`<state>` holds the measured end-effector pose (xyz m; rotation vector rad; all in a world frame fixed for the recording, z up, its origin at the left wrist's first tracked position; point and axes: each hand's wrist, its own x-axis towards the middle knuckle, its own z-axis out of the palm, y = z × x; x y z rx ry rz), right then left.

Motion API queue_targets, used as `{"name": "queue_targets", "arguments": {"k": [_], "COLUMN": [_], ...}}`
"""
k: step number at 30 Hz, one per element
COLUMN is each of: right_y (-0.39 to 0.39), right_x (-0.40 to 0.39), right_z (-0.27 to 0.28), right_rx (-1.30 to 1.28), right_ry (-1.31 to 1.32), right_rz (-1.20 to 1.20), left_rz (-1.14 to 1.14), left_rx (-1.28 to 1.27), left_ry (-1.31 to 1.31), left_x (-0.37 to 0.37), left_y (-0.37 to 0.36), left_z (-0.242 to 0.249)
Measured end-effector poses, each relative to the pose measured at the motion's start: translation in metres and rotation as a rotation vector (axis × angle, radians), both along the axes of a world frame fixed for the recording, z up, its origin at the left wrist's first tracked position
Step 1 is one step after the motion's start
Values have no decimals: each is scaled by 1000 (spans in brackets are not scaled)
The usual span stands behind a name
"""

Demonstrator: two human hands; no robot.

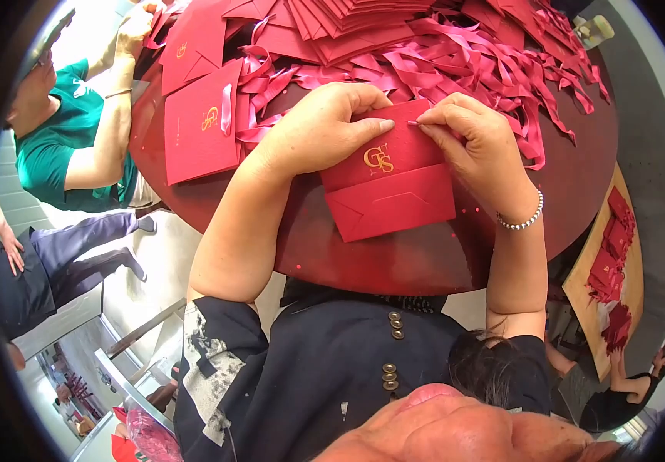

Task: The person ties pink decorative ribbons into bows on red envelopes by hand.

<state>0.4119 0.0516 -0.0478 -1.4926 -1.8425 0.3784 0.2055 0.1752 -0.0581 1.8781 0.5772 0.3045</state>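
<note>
A red paper bag (390, 185) with a gold monogram lies folded flat near the front of the round dark red table (425, 266). My left hand (324, 127) holds its upper left edge, the thumb on the bag's face and the fingers behind. At the bag's upper right, my right hand (471, 135) pinches a small pink ribbon end between thumb and forefinger, against the bag's surface. A beaded bracelet is on the right wrist. Left of my left hand sit more red bags (203, 123), one with a ribbon loop on its face.
Pink ribbons (455, 58) and stacked red bags (348, 23) cover the table's far side. A person in a green shirt (78, 138) works at the left. A small jar (598, 29) stands at the far right edge. A wooden table (625, 285) with red items is at right.
</note>
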Motion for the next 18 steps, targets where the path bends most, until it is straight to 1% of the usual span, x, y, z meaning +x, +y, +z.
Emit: {"name": "queue_targets", "arguments": {"k": [5,7,12,15,17,18], "right_y": [0,0,-2,-3,-3,-4], "right_x": [-3,-4,-8,-10,-11,-11], "right_z": [-3,-3,-3,-3,-5,-7], "right_rx": [67,107,108,119,126,149], "right_ry": [-27,-94,-170,-215,-240,-271], "right_rz": [-33,-27,-34,-29,-33,-36], "left_rz": [-4,-15,-6,24,14,12], "left_rx": [-44,-25,-18,20,124,126], "left_ry": [-5,-7,17,5,32,33], "left_x": [1,2,4,5,6,7], "left_y": [-3,-3,-8,-12,-13,-14], "left_z": [2,3,5,5,6,5]}}
